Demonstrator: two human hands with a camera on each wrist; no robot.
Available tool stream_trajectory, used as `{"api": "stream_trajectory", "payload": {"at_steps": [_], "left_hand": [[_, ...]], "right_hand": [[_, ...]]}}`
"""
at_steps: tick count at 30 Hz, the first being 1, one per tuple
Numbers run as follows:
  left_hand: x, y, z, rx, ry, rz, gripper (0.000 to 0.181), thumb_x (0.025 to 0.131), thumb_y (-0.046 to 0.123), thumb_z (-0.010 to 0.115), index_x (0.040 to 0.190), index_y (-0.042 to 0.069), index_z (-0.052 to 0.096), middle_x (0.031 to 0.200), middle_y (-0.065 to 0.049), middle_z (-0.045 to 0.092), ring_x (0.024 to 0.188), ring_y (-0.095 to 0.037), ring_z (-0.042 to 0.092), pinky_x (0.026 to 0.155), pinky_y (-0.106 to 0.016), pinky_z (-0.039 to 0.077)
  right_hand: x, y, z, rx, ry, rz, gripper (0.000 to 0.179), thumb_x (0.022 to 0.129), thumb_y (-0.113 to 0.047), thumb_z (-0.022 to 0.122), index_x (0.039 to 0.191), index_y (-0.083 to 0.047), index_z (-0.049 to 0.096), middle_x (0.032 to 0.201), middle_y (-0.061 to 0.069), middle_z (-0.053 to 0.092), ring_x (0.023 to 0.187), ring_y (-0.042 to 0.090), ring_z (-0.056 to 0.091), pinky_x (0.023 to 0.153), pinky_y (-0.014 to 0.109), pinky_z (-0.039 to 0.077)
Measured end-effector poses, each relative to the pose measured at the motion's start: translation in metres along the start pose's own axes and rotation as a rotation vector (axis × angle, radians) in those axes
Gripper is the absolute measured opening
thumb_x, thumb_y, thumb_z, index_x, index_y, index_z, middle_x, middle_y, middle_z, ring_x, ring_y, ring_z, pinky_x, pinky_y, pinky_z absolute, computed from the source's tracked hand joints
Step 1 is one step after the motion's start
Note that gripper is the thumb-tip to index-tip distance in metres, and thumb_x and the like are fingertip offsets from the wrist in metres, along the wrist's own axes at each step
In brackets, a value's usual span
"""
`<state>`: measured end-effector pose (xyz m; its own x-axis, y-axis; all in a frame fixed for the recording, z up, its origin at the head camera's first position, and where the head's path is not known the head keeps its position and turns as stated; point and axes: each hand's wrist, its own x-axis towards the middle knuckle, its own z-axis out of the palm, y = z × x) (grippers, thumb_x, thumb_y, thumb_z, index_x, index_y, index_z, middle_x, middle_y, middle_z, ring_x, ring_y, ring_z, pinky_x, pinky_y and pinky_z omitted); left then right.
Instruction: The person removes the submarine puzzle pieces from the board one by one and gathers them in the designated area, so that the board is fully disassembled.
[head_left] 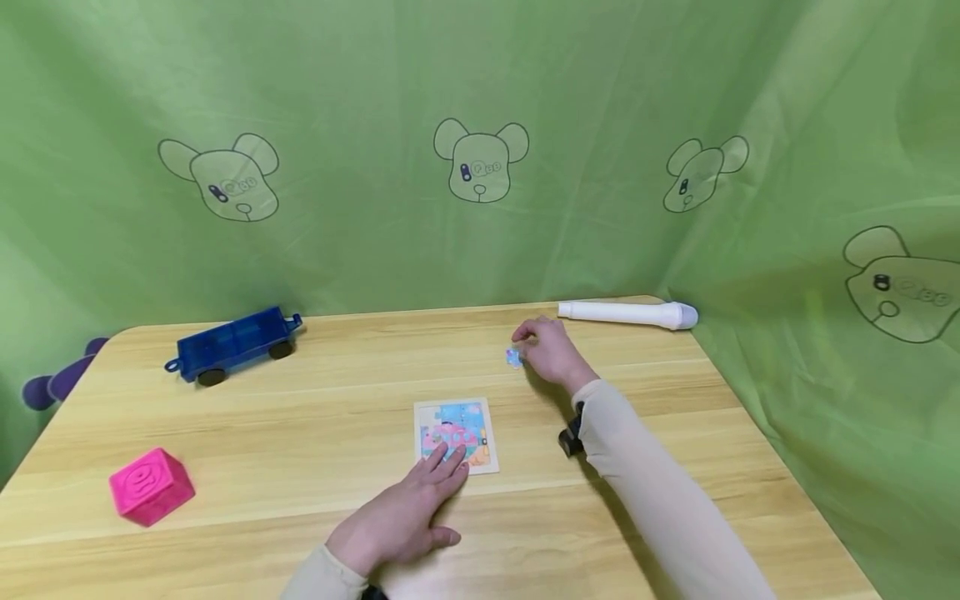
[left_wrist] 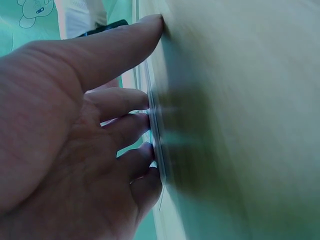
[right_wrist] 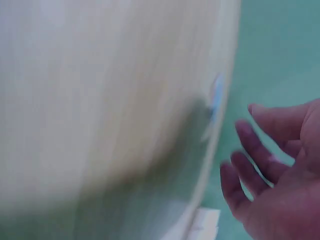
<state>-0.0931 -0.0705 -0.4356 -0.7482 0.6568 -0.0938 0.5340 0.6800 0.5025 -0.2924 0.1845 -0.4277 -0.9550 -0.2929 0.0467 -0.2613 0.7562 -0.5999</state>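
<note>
A small picture puzzle in a pale square frame [head_left: 492, 450] lies in the middle of the table; a pale gap shows at its upper left. My left hand [head_left: 405, 517] rests its fingertips on the near edge of the puzzle, fingers fairly straight and thumb out to the side. In the left wrist view, the fingertips [left_wrist: 144, 95] press along the thin frame. Farther back, a loose blue and pink puzzle piece [head_left: 513, 357] lies on the wood. My right hand [head_left: 551, 350] hovers beside it, fingers loosely bent. The right wrist view has those fingers apart from the piece [right_wrist: 216, 97].
A white microphone-shaped toy [head_left: 626, 314] lies along the back edge, just beyond my right hand. At the back left stands a blue toy wagon [head_left: 236, 343], and a pink block [head_left: 152, 487] sits at the left. Green cloth [head_left: 360, 167] hangs behind the table [head_left: 330, 367].
</note>
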Motion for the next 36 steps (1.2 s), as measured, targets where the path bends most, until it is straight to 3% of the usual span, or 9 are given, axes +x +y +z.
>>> {"api": "stream_trajectory", "payload": {"at_steps": [4, 11, 16, 25, 36], "left_hand": [[-0.001, 0.000, -0.001, -0.005, -0.001, -0.001, 0.078, 0.087, 0.029, 0.074, 0.149, 0.000, 0.038, 0.161, -0.012, 0.021, 0.147, -0.034, 0.014, 0.114, -0.047, 0.025], [-0.001, 0.000, -0.002, -0.015, -0.003, 0.001, 0.077, 0.088, 0.029, 0.074, 0.149, -0.001, 0.038, 0.160, -0.012, 0.021, 0.147, -0.034, 0.014, 0.113, -0.048, 0.027], [-0.001, -0.001, -0.002, -0.017, -0.007, 0.001, 0.077, 0.088, 0.030, 0.074, 0.149, -0.002, 0.038, 0.160, -0.013, 0.022, 0.147, -0.034, 0.014, 0.113, -0.048, 0.028], [0.001, -0.002, -0.001, -0.007, -0.002, 0.017, 0.076, 0.089, 0.030, 0.073, 0.148, -0.003, 0.038, 0.160, -0.014, 0.021, 0.147, -0.034, 0.013, 0.113, -0.046, 0.027], [0.002, -0.003, -0.001, -0.021, -0.010, 0.007, 0.075, 0.089, 0.030, 0.073, 0.148, -0.002, 0.039, 0.160, -0.014, 0.022, 0.147, -0.033, 0.012, 0.113, -0.046, 0.028]], "right_hand": [[-0.016, -0.021, 0.004, -0.044, -0.002, -0.092, 0.017, 0.093, -0.003, 0.061, 0.108, -0.003, 0.067, 0.118, 0.013, 0.058, 0.119, 0.033, 0.044, 0.105, 0.049, 0.036], [-0.041, -0.064, 0.018, -0.093, -0.234, -0.296, 0.023, 0.093, -0.008, 0.065, 0.116, -0.005, 0.069, 0.119, 0.008, 0.061, 0.118, 0.028, 0.053, 0.106, 0.046, 0.038], [-0.044, -0.077, 0.035, -0.142, -0.332, -0.389, 0.024, 0.092, -0.008, 0.068, 0.116, -0.007, 0.072, 0.112, 0.002, 0.060, 0.108, 0.020, 0.054, 0.098, 0.038, 0.044], [-0.038, -0.080, 0.056, -0.163, -0.375, -0.384, 0.023, 0.088, -0.011, 0.073, 0.112, -0.012, 0.072, 0.107, 0.001, 0.055, 0.100, 0.016, 0.052, 0.092, 0.032, 0.046], [-0.036, -0.080, 0.059, -0.152, -0.376, -0.333, 0.017, 0.087, -0.008, 0.073, 0.103, -0.014, 0.070, 0.104, 0.001, 0.053, 0.099, 0.017, 0.050, 0.091, 0.033, 0.046]]}}
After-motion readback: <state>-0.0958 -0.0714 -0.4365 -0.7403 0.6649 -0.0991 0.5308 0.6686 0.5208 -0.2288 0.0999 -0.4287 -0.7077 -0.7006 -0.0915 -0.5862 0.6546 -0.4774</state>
